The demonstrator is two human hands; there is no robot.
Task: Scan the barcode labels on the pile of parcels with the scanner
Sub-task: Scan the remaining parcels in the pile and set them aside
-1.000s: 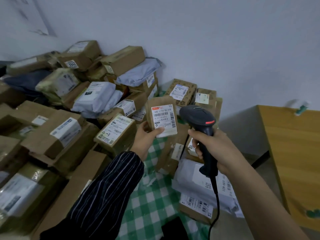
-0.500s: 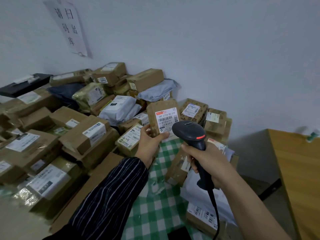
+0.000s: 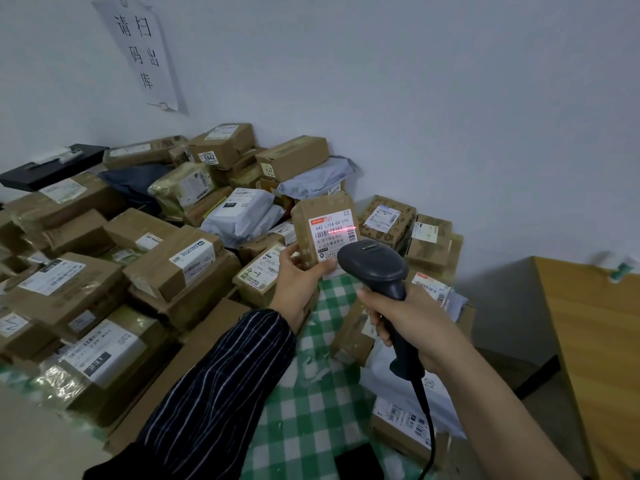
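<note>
The left hand (image 3: 298, 282), in a striped sleeve (image 3: 221, 386), grips a small brown parcel (image 3: 303, 233) by its lower edge, thumb across the front and fingers curled behind. It holds the parcel upright above the surface (image 3: 311, 403), which is covered with green checked cloth. The barcode label (image 3: 330, 244) faces the camera. The right hand (image 3: 412, 323) is wrapped around the handle of the black scanner (image 3: 374, 268), at 4 o'clock from the parcel, with the scanner head overlapping the label's lower right corner. A red scan line (image 3: 341, 231) lies across the barcode. The scanner cable (image 3: 427, 420) hangs toward 6 o'clock. The pile of parcels (image 3: 138, 271) extends from 9 to 12 o'clock of the held parcel. A paper sign (image 3: 142, 53) hangs on the wall at 11 o'clock.
</note>
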